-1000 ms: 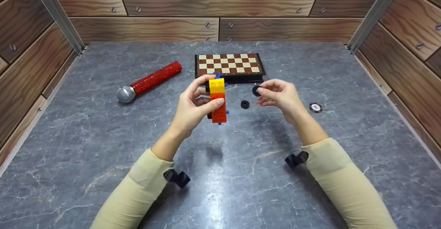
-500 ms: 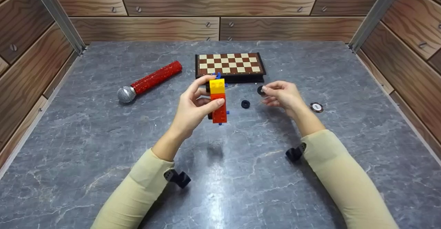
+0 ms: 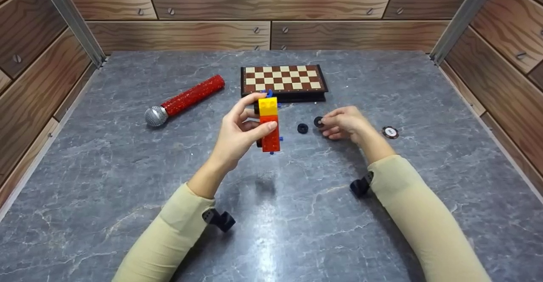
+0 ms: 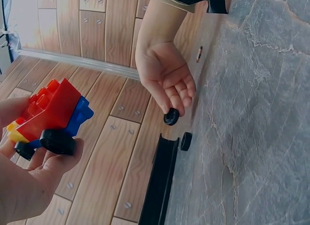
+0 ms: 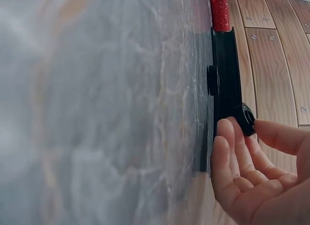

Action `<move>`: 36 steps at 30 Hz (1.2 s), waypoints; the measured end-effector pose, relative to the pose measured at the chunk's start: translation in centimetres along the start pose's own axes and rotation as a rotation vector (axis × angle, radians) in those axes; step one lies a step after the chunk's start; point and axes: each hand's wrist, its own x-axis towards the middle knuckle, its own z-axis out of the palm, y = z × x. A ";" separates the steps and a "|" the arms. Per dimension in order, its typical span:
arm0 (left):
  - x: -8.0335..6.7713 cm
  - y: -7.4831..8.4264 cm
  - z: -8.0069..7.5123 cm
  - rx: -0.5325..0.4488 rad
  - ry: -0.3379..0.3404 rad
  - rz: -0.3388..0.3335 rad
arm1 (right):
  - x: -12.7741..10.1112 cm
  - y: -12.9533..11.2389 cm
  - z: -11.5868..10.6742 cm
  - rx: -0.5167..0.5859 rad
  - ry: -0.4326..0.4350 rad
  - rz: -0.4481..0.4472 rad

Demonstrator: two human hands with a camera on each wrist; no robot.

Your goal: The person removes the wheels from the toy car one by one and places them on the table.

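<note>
Our left hand [image 3: 239, 131] clasps the red-and-yellow brick block with black wheels [image 3: 269, 123]; our right hand [image 3: 345, 123] pinches a small black wheel [image 3: 318, 121] just above the grey marbled tabletop [image 3: 127, 167], beside another loose black wheel [image 3: 302, 128].

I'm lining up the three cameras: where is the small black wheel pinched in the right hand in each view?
Head: the black wheel is right of centre, at the right hand fingertips.
Left wrist: centre, below the fingers.
Right wrist: right edge.
Shared landmark: the loose wheel on the table beside it.
</note>
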 end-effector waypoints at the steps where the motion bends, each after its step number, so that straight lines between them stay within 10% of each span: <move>1: 0.0 0.0 0.0 0.000 -0.001 -0.001 | 0.1 0.0 0.0 -0.007 -0.001 0.005; 36: -0.1 0.0 0.2 0.001 -0.006 -0.014 | 0.8 0.3 -0.2 -0.206 0.079 0.014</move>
